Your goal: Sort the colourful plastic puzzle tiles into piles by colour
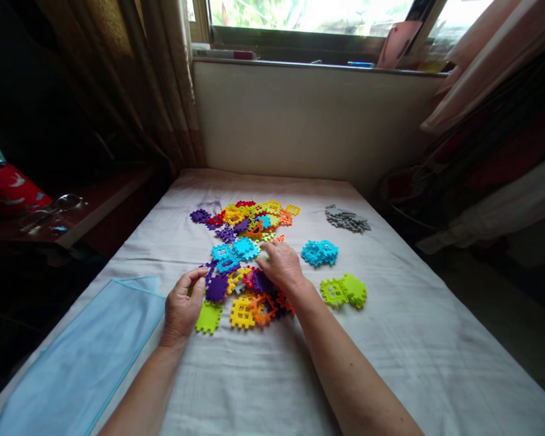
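A heap of colourful plastic interlocking tiles with notched edges lies mid-bed. My right hand [282, 264] reaches into it from the right, thumb and forefinger closed around the edge of a small lime green tile mostly hidden by the fingers. Just left of those fingers are light blue tiles [245, 249]. At the heap's left edge, my left hand [184, 306] has its fingers curved and thumb apart, beside a dark purple tile [217, 289] and above a lime green square tile [208, 318]. Yellow [242, 312] and orange tiles [263, 310] lie between my forearms.
Separate piles lie to the right: grey small pieces [346, 219], light blue tiles [320, 252] and lime green tiles [344, 290]. Mixed tiles [254, 217] spread at the back. A folded light blue cloth [82, 351] lies on the left of the white sheet [436, 357].
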